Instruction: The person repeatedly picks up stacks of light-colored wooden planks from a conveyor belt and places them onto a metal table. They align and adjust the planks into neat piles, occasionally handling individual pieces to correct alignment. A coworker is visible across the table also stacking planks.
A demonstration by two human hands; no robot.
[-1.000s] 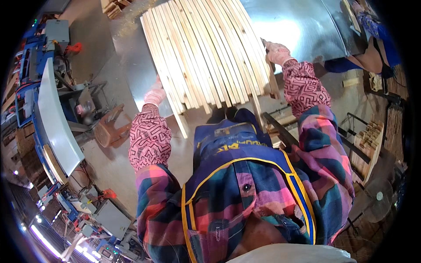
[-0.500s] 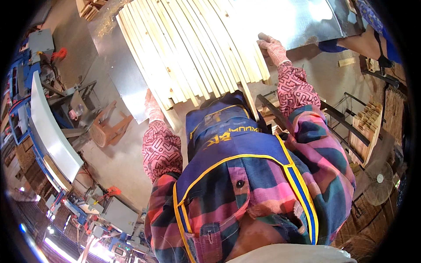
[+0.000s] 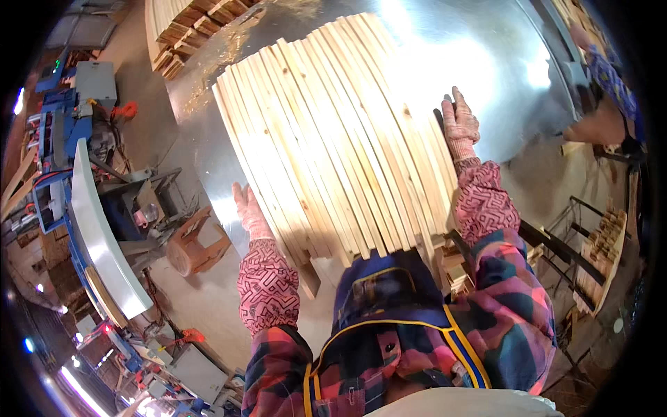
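A broad row of pale wooden strips [image 3: 326, 153] lies side by side on a shiny metal tabletop [image 3: 500, 104]. The near ends are uneven and jut past the table's edge towards my apron. Beside the row's left edge is my left hand [image 3: 251, 214], gloved in pink knit, its fingers stretched forward; whether it touches the outermost strip is hard to tell. My right hand [image 3: 460, 128], gloved the same way, lies along the right edge with fingers extended over the metal. Neither hand grasps a strip.
Another stack of wood strips [image 3: 201, 28] stands at the far left. A brown wooden stool [image 3: 198, 243] is on the floor at left, near blue machinery [image 3: 69, 125]. At right stand a rack with wood pieces [image 3: 601, 243] and another person's arm [image 3: 597, 125].
The view has shifted, showing more of the strips' far ends and the tabletop. My right hand has moved farther forward along the row, its fingers straighter. My left hand's fingers now show.
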